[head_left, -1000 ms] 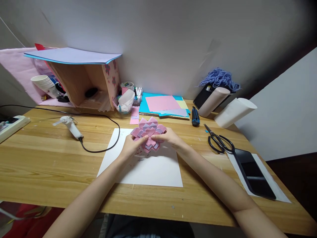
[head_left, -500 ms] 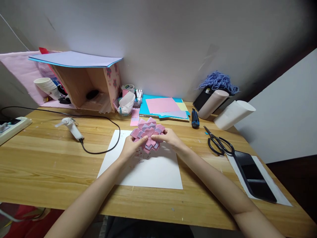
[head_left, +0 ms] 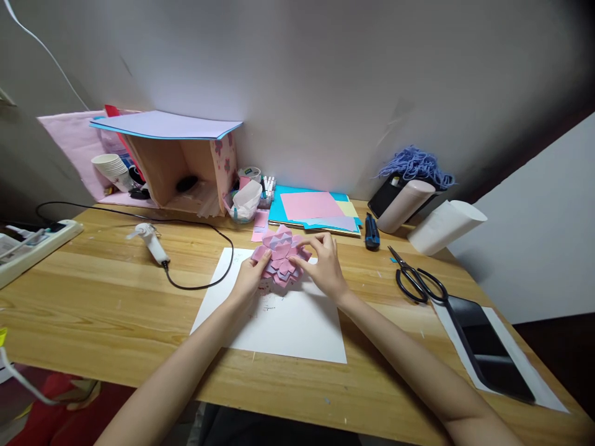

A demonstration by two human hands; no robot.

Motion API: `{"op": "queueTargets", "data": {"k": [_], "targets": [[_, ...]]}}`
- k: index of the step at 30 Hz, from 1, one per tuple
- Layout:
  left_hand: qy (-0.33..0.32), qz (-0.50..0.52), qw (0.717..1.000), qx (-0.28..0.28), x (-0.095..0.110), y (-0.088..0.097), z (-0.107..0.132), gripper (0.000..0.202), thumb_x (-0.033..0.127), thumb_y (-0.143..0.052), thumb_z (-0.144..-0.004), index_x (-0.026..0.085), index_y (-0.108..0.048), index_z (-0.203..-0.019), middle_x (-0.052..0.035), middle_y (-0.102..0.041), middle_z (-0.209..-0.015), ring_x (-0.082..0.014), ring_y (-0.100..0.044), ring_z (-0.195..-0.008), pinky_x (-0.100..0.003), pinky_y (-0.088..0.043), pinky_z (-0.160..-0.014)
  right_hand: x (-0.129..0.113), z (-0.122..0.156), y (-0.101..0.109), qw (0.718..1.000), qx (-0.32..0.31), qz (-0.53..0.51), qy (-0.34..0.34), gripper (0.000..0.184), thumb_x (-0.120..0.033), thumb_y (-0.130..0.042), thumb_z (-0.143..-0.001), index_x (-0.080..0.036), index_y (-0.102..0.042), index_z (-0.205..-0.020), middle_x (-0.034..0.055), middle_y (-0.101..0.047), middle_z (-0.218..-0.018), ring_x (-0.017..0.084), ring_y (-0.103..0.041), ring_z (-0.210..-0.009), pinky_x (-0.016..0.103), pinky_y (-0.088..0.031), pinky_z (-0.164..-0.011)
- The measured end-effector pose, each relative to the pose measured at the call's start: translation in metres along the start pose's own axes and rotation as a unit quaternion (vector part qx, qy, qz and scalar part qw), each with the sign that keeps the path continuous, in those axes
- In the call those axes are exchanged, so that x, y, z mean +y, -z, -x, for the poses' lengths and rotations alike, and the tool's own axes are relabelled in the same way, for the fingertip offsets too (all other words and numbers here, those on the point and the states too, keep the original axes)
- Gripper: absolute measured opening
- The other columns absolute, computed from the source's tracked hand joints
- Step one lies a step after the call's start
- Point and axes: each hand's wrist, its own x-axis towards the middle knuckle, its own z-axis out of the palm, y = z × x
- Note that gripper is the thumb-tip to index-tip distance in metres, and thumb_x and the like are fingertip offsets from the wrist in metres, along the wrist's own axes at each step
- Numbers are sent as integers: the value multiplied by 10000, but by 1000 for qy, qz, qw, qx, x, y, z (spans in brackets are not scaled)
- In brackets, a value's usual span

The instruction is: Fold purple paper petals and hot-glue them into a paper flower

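A layered paper flower (head_left: 281,254) in pink and pale lilac is held up over a white sheet of paper (head_left: 292,331). My left hand (head_left: 248,275) grips its left side, with the thumb on the front petals and the fingers mostly hidden behind. On the right side, my right hand (head_left: 325,266) has thumb and index finger around a petal at the flower's edge. Dark marks and small reddish specks show on the sheet below the flower.
To the left lies a white glue gun (head_left: 153,244) with a black cord, near a power strip (head_left: 41,248). Behind stand a cardboard box (head_left: 225,167) and coloured paper (head_left: 311,206). On the right are a utility knife (head_left: 371,232), black scissors (head_left: 416,279) and a phone (head_left: 488,347).
My right hand has shifted from pressing the flower's front to pinching a petal on its right edge. My left hand keeps its hold. The whole view has swung slightly left.
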Motion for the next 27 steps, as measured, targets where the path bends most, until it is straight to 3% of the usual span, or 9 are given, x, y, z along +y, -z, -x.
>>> {"op": "queueTargets", "data": {"k": [5,9,13,15,18,20,22,23,27], "targets": [[3,-14,1000,-1,8,0,9,477,521,-669,-628,92,-681,-837,-92,-703,-778,-177,-630,-656,-274,-489,-642,-8,-2,4,999,-43,2,-6,226,-398,-678,-684,-199,-590,-744,52,-537,-844,225,-477,-878,366,-402,-794],[15,7,999,50,13,20,20,467,495,-684,-623,79,-673,-834,-94,-700,-738,-173,-630,-636,-265,-497,-620,-15,-7,4,983,-139,-111,-49,282,-435,-676,-668,-186,-542,-658,24,-572,-734,184,-515,-753,320,-406,-706],[-28,108,984,139,22,66,43,389,359,-725,-618,121,-660,-918,-69,-707,-858,-158,-644,-733,-234,-503,-667,0,-17,6,935,-180,-266,-149,364,-444,-724,-598,-181,-492,-696,-10,-579,-654,145,-557,-633,269,-409,-611],[-44,135,971,191,29,96,59,344,314,-729,-615,131,-663,-899,-54,-708,-846,-149,-647,-720,-221,-504,-652,18,-23,6,939,-169,-245,-172,371,-449,-728,-584,-180,-502,-705,-6,-588,-655,152,-573,-640,265,-407,-600],[-61,128,956,259,36,144,83,305,293,-734,-605,122,-670,-849,-55,-708,-794,-155,-651,-710,-227,-507,-661,45,-28,0,954,-196,-118,-192,369,-447,-704,-591,-174,-535,-773,53,-621,-740,206,-592,-684,308,-426,-591],[-73,110,946,295,39,175,94,335,315,-740,-592,113,-669,-849,-64,-706,-765,-175,-654,-716,-252,-509,-677,50,-30,-12,986,-111,20,-122,325,-401,-661,-628,-172,-558,-833,103,-609,-873,265,-574,-844,385,-433,-708],[-107,92,932,334,41,202,99,380,343,-748,-573,103,-666,-857,-68,-702,-745,-190,-654,-728,-272,-505,-698,40,-31,-32,995,-31,99,-10,274,-353,-576,-699,-179,-556,-910,126,-577,-971,305,-496,-1011,456,-377,-843],[-133,81,924,350,42,213,100,396,355,-748,-570,101,-664,-862,-68,-701,-754,-194,-652,-746,-279,-501,-714,29,-31,-45,994,-25,102,37,255,-334,-533,-731,-185,-548,-937,128,-565,-996,302,-473,-1041,462,-360,-871],[-219,82,893,386,46,244,93,403,359,-726,-590,111,-651,-899,-72,-697,-834,-207,-634,-853,-304,-478,-784,-38,-29,-124,982,-162,-22,94,265,-341,-461,-796,-184,-522,-1000,117,-571,-1006,237,-542,-907,384,-432,-794]]}}
